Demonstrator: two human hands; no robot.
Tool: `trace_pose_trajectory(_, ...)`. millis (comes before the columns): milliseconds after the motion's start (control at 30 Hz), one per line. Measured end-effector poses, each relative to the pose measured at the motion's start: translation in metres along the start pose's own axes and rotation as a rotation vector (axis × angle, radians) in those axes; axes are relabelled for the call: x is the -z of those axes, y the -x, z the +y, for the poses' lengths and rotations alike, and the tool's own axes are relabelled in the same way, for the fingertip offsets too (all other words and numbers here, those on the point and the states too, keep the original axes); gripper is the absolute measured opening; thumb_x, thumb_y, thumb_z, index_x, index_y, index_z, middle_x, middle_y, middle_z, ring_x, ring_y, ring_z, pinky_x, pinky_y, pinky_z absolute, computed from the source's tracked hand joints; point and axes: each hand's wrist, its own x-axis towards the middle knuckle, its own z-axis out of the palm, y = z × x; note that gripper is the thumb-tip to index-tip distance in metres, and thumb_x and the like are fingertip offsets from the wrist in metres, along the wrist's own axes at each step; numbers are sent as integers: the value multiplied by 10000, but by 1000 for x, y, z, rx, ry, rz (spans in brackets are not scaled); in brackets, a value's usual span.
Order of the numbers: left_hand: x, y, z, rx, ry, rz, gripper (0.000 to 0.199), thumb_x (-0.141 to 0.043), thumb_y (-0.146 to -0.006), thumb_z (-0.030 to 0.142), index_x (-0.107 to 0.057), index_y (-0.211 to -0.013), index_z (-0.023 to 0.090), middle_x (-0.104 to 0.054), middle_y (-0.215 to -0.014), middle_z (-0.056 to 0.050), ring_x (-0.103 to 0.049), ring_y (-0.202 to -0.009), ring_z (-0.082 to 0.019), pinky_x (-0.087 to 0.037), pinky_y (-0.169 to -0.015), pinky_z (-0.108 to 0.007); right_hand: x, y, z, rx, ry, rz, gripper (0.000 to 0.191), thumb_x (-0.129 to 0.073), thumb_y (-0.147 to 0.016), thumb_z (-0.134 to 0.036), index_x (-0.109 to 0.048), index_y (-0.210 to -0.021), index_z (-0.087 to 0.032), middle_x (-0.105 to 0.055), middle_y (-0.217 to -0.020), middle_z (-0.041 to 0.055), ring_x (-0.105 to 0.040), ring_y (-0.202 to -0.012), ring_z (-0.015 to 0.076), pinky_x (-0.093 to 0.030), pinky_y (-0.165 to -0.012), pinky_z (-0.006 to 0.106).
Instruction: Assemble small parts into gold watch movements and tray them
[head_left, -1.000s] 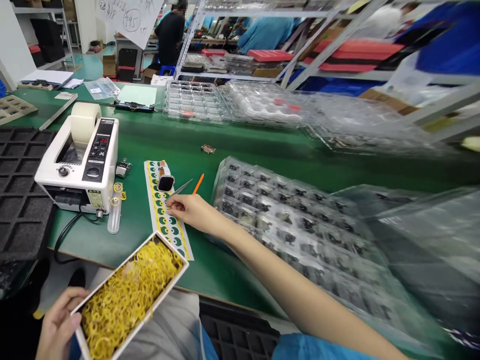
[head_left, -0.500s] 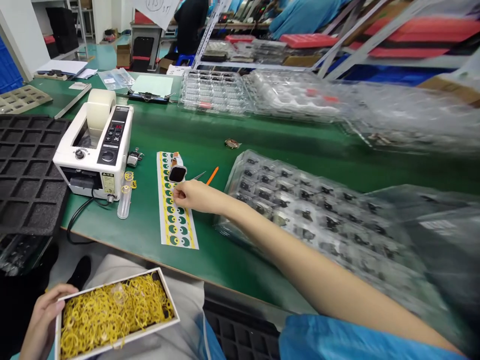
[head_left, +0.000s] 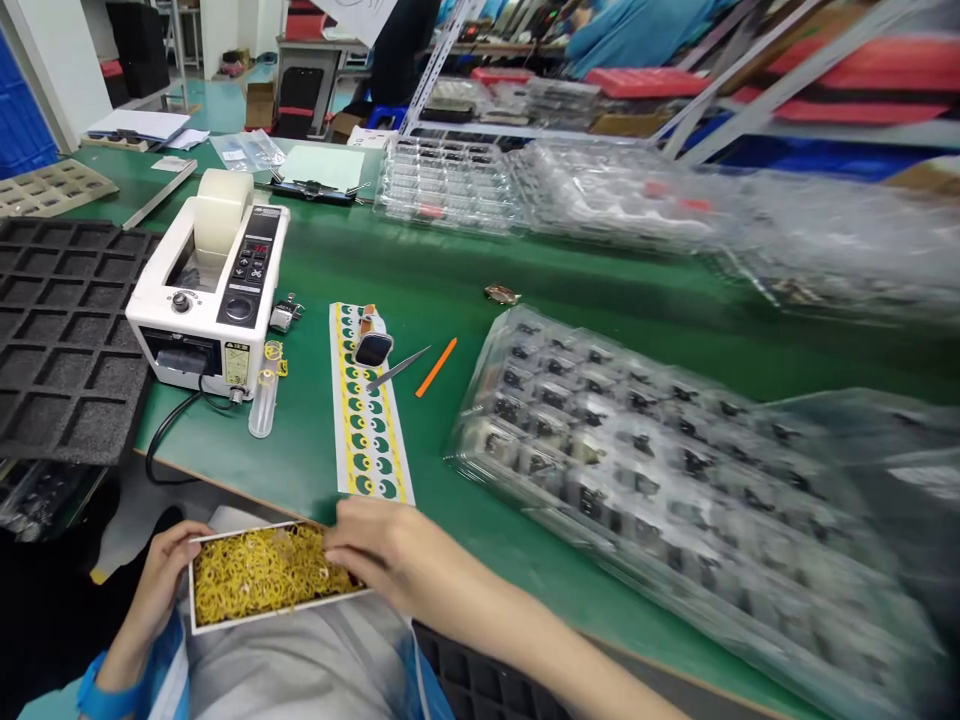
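We have the white box (head_left: pixel 255 617) off the near edge of the green desk (head_left: pixel 431 505), over our lap (head_left: pixel 274 670), though we cannot tell whether it rests there. Inside it lies a loose heap of yellow rings (head_left: pixel 251 572). Our left hand (head_left: pixel 166 568) has its fingers closed on the box's left end, thumb over the rim. Our right hand (head_left: pixel 375 545) is at the opposite end, fingers bent and drawn close together over the rings; we cannot tell whether they pinch a ring or touch the rim. The heap reaches near the rim, so a tilt or a slip of the left grip could spill rings onto the lap or floor. Tangled rings might also cling to the right fingers and drop unnoticed. On the desk, the smartwatch (head_left: pixel 373 349) sits on the sticker sheet (head_left: pixel 373 425), with tweezers (head_left: pixel 401 366) partly across it; a sleeve or forearm catching the sheet could shift all three.
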Motion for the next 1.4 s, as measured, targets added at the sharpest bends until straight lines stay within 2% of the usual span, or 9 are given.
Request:
trace_pose_trajectory(167,4,-3,-2,11,18,-27,312,-755,-617,432,-746,-751,150,-667,-683,-45,-525,-629,-162,-363,-584,-225,5,-10,-5,-21,-113,-134,251,-522,-919,-149,-662,-1110,-230,-694,-866,39,-641,-749,172,-483,-645,266)
trace_pose_trajectory(367,8,-6,-11,6,35,-35,302,-744,-646,430,-748,-771,155,-649,-663,-33,-508,-615,-149,-350,-568,-216,50,-90,45,-274,-151,228,571,-704,-800,-350,-520,-1306,-158,-583,-1206,132,-618,-753,167,-544,-736,360)
trace_pose_trajectory(533,11,-8,-16,-13,34,-31,289,-726,-668,413,-758,-781,149,-665,-678,-41,-525,-644,-155,-364,-594,-216,57,-153,70,-345,-118,308,894,-851,-620,-393,-487,-1390,-122,-558,-1230,188,-607,-1020,309,-473,-941,512)
trace_pose_trajectory(633,13,-9,-19,-11,36,-30,276,-722,-670,402,-758,-777,150,-677,-693,-46,-536,-657,-161,-369,-605,-221,55,-164,74,-333,-152,315,692,-854,-608,-310,-629,-1236,-124,-607,-1126,146,-616,-1020,309,-487,-926,482)
trace_pose_trajectory(833,9,-17,-20,1,34,-44,244,-730,-649,381,-759,-755,164,-684,-713,-40,-554,-689,-177,-383,-628,-234,52,-165,85,-335,-357,348,301,-730,-723,-181,-702,-1017,-125,-673,-893,55,-634,-586,130,-541,-600,286)
trace_pose_trajectory(1000,-2,-30,-14,7,6,-86,217,-718,-625,354,-756,-720,163,-678,-693,-32,-558,-687,-181,-384,-636,-243,49,-166,86,-331,-507,439,45,-666,-729,-113,-705,-734,-135,-654,-612,5,-636,-579,125,-542,-624,255)
trace_pose_trajectory(1167,-15,-46,-8,10,-28,-171,216,-700,-615,343,-753,-718,160,-703,-710,-40,-601,-725,-214,-417,-677,-273,61,-133,66,-352,-597,568,64,-641,-702,-110,-695,-682,-137,-662,-594,9,-638,-593,128,-549,-651,269)
trace_pose_trajectory(1300,-27,-56,-6,14,-48,-229,178,-687,-638,320,-745,-719,172,-733,-747,-45,-636,-789,-252,-450,-753,-316,60,-52,23,-343,-610,643,71,-678,-708,-223,-706,-702,-158,-692,-681,21,-645,-639,143,-541,-641,272)
trace_pose_trajectory(1400,-37,-61,-8,33,-69,-274,135,-681,-647,304,-724,-686,183,-743,-754,-43,-654,-840,-277,-462,-816,-351,31,11,-7,-305,-548,565,142,-633,-785,-262,-698,-678,-195,-693,-745,27,-626,-635,135,-498,-578,248)
